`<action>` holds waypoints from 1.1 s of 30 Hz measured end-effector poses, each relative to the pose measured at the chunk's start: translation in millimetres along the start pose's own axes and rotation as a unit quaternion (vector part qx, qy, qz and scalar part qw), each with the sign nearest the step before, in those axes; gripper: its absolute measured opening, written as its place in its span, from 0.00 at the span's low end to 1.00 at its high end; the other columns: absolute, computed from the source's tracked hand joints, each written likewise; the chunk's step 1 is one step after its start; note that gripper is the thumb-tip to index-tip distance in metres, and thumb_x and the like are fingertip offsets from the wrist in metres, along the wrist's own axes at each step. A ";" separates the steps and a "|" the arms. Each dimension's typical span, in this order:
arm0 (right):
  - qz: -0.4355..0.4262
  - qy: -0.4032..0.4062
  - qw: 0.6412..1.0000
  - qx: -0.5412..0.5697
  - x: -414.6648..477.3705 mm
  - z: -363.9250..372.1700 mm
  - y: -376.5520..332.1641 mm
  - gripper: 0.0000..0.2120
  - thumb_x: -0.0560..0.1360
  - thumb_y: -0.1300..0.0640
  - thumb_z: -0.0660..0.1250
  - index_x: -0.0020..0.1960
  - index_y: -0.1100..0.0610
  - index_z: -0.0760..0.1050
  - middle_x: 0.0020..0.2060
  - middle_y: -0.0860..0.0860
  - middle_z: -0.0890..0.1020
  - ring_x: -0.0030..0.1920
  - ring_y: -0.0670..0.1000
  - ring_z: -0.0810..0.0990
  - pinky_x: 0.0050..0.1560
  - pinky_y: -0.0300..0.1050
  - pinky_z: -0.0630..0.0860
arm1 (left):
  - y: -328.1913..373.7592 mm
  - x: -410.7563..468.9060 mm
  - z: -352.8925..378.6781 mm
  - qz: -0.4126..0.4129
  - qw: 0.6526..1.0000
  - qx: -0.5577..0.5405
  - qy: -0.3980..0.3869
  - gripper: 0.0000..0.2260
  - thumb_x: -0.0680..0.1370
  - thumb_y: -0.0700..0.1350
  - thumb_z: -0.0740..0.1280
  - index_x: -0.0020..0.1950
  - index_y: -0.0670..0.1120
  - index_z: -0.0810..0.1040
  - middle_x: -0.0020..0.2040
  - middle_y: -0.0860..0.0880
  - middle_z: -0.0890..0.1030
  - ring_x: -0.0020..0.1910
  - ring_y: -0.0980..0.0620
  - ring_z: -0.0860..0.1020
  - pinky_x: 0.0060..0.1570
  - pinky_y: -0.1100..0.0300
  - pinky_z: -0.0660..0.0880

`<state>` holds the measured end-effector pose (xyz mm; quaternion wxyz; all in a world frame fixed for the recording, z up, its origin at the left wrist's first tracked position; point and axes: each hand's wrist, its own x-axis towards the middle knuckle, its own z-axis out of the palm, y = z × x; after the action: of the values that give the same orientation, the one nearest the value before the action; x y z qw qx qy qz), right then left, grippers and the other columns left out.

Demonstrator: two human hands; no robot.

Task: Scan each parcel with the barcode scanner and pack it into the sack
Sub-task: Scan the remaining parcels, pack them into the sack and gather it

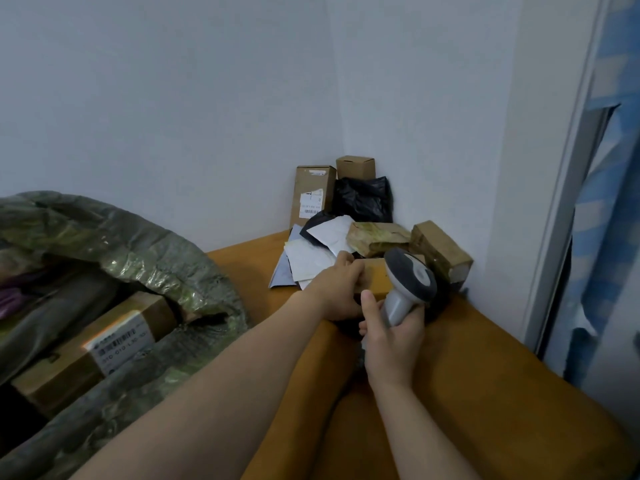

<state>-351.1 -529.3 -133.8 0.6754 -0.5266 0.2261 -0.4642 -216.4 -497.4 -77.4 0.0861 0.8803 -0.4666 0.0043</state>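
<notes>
Gripping a small brown parcel [377,277] on the table with the left hand [337,292], clutching the barcode scanner [410,282] in the right hand [394,337], right beside it. Packed in the sack [156,244] already: a labelled box [104,341]. Left to scan: the corner pile [377,237]

Parcel pile [377,237] crowds far corner against walls [207,98] — passage over near tabletop [485,375]; sack [156,251] mouth open left.
</notes>
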 end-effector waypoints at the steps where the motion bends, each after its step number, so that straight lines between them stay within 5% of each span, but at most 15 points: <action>1: -0.001 0.000 1.000 0.001 0.5 0.3 -0.9 0.40 0.66 0.32 0.74 0.67 0.57 0.72 0.52 0.58 0.83 0.49 0.61 0.85 0.48 0.64 0.83 | 0.9 -0.6 0.1 0.002 1.000 -0.029 0.008 0.17 0.75 0.49 0.74 0.52 0.50 0.66 0.71 0.42 0.66 0.56 0.42 0.75 0.48 0.51 0.73; 3: 0.003 0.001 1.000 0.003 1.2 0.2 -0.6 0.39 0.66 0.34 0.73 0.67 0.58 0.72 0.50 0.58 0.83 0.46 0.59 0.85 0.46 0.63 0.84 | 0.9 0.1 -1.0 -0.004 0.996 -0.084 0.021 0.11 0.74 0.47 0.73 0.46 0.48 0.71 0.66 0.42 0.75 0.63 0.46 0.73 0.54 0.47 0.76; 6: 0.000 0.003 1.000 -0.003 1.4 1.0 -1.6 0.40 0.66 0.33 0.73 0.69 0.56 0.71 0.51 0.57 0.83 0.46 0.58 0.86 0.46 0.63 0.84 | -0.1 3.9 -4.7 -0.021 0.996 -0.084 0.003 0.09 0.74 0.46 0.73 0.42 0.46 0.74 0.50 0.47 0.79 0.59 0.52 0.74 0.53 0.48 0.76; 11: -0.011 -0.018 1.000 0.003 -0.5 -1.0 -2.3 0.39 0.67 0.33 0.73 0.69 0.54 0.71 0.53 0.57 0.83 0.49 0.59 0.85 0.48 0.62 0.84 | 1.4 -14.6 -6.3 -0.038 0.997 -0.034 0.054 0.13 0.70 0.54 0.73 0.41 0.48 0.73 0.58 0.49 0.71 0.44 0.47 0.76 0.46 0.49 0.80; 14: -0.013 -0.040 0.999 0.010 -0.5 -4.1 -5.6 0.24 0.72 0.42 0.76 0.63 0.48 0.72 0.45 0.54 0.82 0.42 0.53 0.85 0.43 0.52 0.85 | -5.7 -48.4 -10.1 -0.104 0.975 -0.085 0.175 0.24 0.65 0.67 0.74 0.44 0.52 0.70 0.57 0.52 0.68 0.44 0.52 0.74 0.42 0.53 0.80; 17: -0.002 -0.064 0.998 0.031 -2.9 -5.5 -11.9 0.17 0.78 0.56 0.73 0.63 0.53 0.71 0.40 0.53 0.80 0.33 0.48 0.82 0.34 0.41 0.81 | -13.7 -91.0 -18.5 -0.186 0.940 -0.113 0.263 0.32 0.63 0.72 0.77 0.54 0.56 0.67 0.57 0.54 0.69 0.48 0.51 0.75 0.41 0.56 0.78; 21: 0.013 -0.101 0.993 0.063 -18.0 1.4 -20.3 0.27 0.74 0.49 0.74 0.68 0.58 0.70 0.43 0.58 0.81 0.32 0.47 0.82 0.34 0.38 0.79 | -18.7 -158.0 -23.0 -0.223 0.892 -0.238 0.313 0.34 0.64 0.72 0.77 0.62 0.62 0.67 0.59 0.56 0.73 0.48 0.54 0.79 0.44 0.54 0.78; 26: 0.059 -0.194 0.977 0.068 -54.8 33.2 -26.9 0.31 0.69 0.44 0.77 0.66 0.56 0.73 0.49 0.56 0.84 0.33 0.46 0.82 0.36 0.39 0.80 | -21.6 -224.1 -15.0 -0.220 0.785 -0.480 0.324 0.26 0.70 0.64 0.75 0.65 0.64 0.73 0.60 0.59 0.78 0.57 0.61 0.78 0.43 0.64 0.79; 29: 0.057 -0.246 0.967 0.035 -73.7 65.1 -31.7 0.36 0.66 0.41 0.77 0.69 0.53 0.72 0.50 0.51 0.84 0.42 0.47 0.84 0.43 0.43 0.82 | -32.2 -243.6 -6.2 -0.210 0.734 -0.565 0.312 0.19 0.73 0.64 0.75 0.61 0.65 0.77 0.59 0.53 0.83 0.58 0.52 0.82 0.46 0.59 0.82; 31: 0.067 -0.260 0.963 0.032 -83.2 85.3 -32.5 0.38 0.65 0.40 0.81 0.70 0.49 0.72 0.56 0.50 0.84 0.54 0.50 0.85 0.54 0.49 0.82 | -36.0 -248.9 -3.7 -0.201 0.696 -0.615 0.310 0.19 0.74 0.62 0.73 0.63 0.58 0.79 0.57 0.50 0.86 0.56 0.49 0.85 0.54 0.50 0.82; 33: 0.084 -0.275 0.957 0.043 -91.2 99.6 -29.2 0.36 0.65 0.44 0.83 0.69 0.48 0.73 0.57 0.50 0.85 0.55 0.51 0.86 0.55 0.52 0.83 | -39.1 -251.3 -5.8 -0.191 0.671 -0.646 0.311 0.18 0.76 0.59 0.68 0.63 0.52 0.81 0.56 0.48 0.86 0.55 0.48 0.85 0.57 0.48 0.80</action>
<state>-325.9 -400.9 -89.5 0.7702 -0.5833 0.0548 -0.2521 -325.7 -268.8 -99.5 0.7720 0.6226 -0.1210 -0.0406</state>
